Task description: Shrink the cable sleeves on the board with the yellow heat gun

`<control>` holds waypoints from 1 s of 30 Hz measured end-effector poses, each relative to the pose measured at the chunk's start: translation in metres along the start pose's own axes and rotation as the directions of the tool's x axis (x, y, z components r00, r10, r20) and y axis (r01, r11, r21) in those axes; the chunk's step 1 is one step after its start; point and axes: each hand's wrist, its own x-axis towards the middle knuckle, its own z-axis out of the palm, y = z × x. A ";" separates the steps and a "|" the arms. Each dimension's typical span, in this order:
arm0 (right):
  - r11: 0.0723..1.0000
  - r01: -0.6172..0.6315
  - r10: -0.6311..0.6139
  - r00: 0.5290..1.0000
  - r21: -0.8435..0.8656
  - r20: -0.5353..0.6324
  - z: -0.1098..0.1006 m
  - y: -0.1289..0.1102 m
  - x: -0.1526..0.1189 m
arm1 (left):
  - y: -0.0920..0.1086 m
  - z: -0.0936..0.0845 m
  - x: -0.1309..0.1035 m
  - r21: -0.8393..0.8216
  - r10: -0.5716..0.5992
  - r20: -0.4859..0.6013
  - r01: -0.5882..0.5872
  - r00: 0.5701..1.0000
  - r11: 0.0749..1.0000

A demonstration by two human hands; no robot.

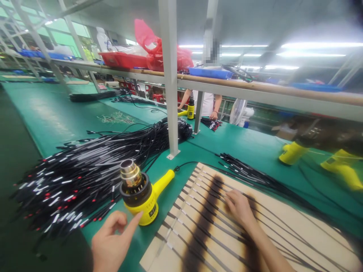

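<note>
My left hand [112, 238] is at the lower left in front of a yellow heat gun [143, 207], which stands nozzle up on the green table. Its thumb stretches toward the gun's body, the fingers are curled apart from it, and nothing shows between them. A wooden board [195, 234] with dark scorched bands lies to the right, with several thin black cables [198, 204] laid in a row across it. Over the board, my right hand [241, 209] has its fingers pinched together at one of the cables; the fingertips are partly blurred.
A big bundle of black cables [93, 166] with white and red ends lies left. Another cable bunch [249, 173] lies behind the board. A white post [170, 83] rises from the table. More yellow heat guns [293, 153] stand right. Across the table, a person [208, 104] stands.
</note>
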 end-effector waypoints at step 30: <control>0.717 -0.117 0.056 0.992 0.687 0.110 -0.173 -0.119 0.024 | 0.271 0.060 0.083 -0.079 0.885 0.369 -0.958 -0.285 -0.276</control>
